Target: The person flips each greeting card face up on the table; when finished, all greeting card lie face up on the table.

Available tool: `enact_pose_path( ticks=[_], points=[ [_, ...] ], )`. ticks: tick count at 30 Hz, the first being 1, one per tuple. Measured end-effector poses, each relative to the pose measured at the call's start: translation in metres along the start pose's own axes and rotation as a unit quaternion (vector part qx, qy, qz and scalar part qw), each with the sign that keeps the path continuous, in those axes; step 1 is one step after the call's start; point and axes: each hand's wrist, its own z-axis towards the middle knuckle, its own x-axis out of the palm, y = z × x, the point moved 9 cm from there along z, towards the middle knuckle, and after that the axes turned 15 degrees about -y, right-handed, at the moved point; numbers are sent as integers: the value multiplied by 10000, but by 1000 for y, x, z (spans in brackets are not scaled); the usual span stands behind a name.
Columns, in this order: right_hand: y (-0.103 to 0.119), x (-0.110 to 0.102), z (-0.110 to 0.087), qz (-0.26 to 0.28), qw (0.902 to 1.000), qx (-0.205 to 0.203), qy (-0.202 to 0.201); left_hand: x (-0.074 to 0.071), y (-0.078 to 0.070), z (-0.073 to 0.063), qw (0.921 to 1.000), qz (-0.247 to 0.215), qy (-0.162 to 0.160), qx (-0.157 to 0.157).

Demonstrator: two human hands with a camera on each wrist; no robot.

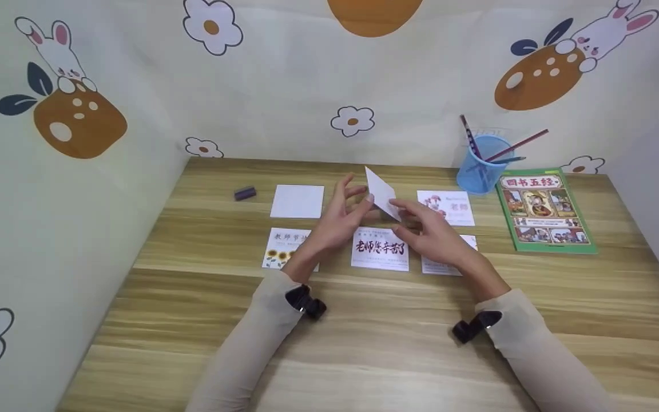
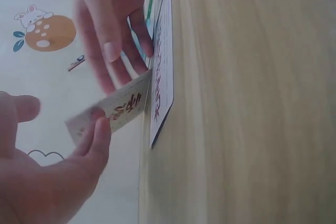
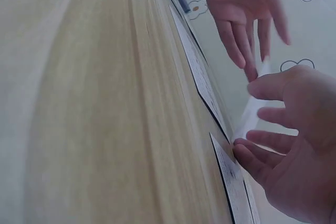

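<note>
A square card [image 1: 384,191] stands tilted over the middle of the table, its plain white side showing in the head view. In the left wrist view, dark red characters are on the other face. My left hand [image 1: 338,220] pinches the card's left side between thumb and fingers. My right hand [image 1: 435,237] is at the card's opposite edge, its fingers loosely extended and the fingertips right at that edge. Just below lies a card with red lettering [image 1: 380,254]. A sunflower card [image 1: 275,252] is partly under the left forearm, and another printed card [image 1: 438,268] is partly hidden by the right hand.
A blank white card [image 1: 298,201] and a small dark purple block [image 1: 245,193] lie at the back left. A pink-flower card [image 1: 458,209] lies at the right, near a blue pencil cup [image 1: 478,177] and a green-edged book [image 1: 547,212]. A patterned cloth [image 1: 284,86] hangs behind.
</note>
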Motion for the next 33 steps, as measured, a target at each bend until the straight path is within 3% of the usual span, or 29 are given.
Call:
enact_pose_path(
  ticks=[3,6,13,17,21,25,29,33],
  points=[
    [5,-2,1,127,9997,-66,-200,11,-4,-4,9987,-333,384,76],
    [9,-4,3,423,9985,13,-355,20,-9,-7,9968,-348,664,271],
    [15,-9,6,1079,9922,-3,-626,36,-18,-18,9859,593,1155,1058],
    [12,-14,7,1067,9910,152,-794,37,-17,-20,9806,921,1233,1212],
    [7,-19,7,856,9914,204,-971,29,-13,-16,9766,1394,1056,1250],
    [3,-20,8,744,9919,221,-1007,10,-7,-7,9758,1847,480,1072],
    [0,-18,7,656,9937,328,-842,-4,1,0,9836,1692,67,629],
    [-5,-16,5,42,9970,366,-684,-6,9,2,9864,1625,65,243]
  ],
)
